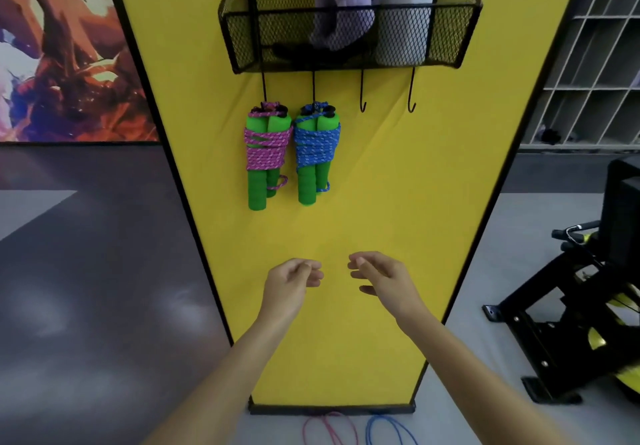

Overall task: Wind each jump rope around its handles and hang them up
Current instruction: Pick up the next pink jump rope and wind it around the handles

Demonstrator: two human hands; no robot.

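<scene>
Two ropes look finished: the pink-and-white braided jump rope wound round its green foam handles [268, 148] hangs from the hook at 11 o'clock on the tall yellow fabric panel [398, 184]. The blue braided jump rope on green foam handles [317, 148] hangs just beside it, at its 3 o'clock. Two bare black wire hooks [362, 105] further toward 3 o'clock, under the black mesh wire basket [450, 39], remain free. At 6 o'clock, a thin pink cord loop [329, 427] and a thin blue cord loop [384, 427] lie on the floor at the panel's foot, likely more ropes to wind, though their handles are out of view. The left hand [291, 280] and right hand [381, 276] hover apart before the panel, each grip loosely curled and empty. Bending down looks unobstructed; the black-and-yellow exercise bike [571, 323] crowds 4 o'clock.
</scene>
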